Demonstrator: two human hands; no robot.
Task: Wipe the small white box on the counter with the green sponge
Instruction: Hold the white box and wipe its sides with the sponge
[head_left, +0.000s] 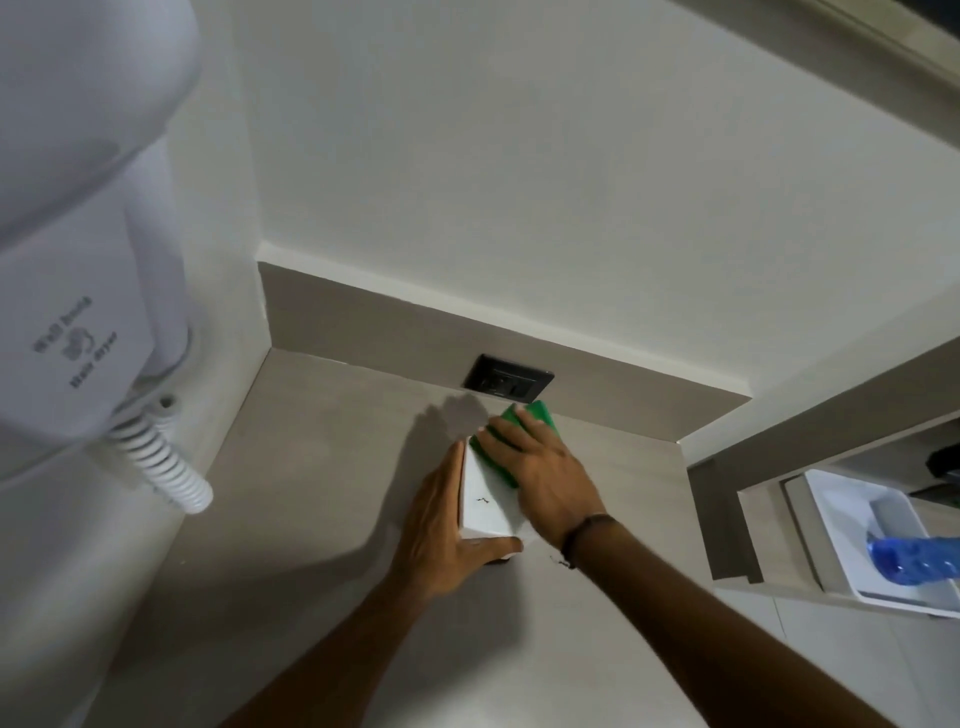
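A small white box (489, 506) stands on the beige counter (322, 467), near the back wall. My left hand (441, 535) clasps it from the left side, thumb along its near edge. The green sponge (506, 441) lies flat on the far part of the box's top. My right hand (540, 470) presses down on the sponge with fingers spread over it, covering most of it. A dark band circles my right wrist.
A black wall socket (509, 383) sits in the backsplash just behind the box. A white wall hair dryer (78, 270) with a coiled cord (166, 462) hangs at the left. At the right, a white tray (852, 525) holds a blue bottle (914, 558).
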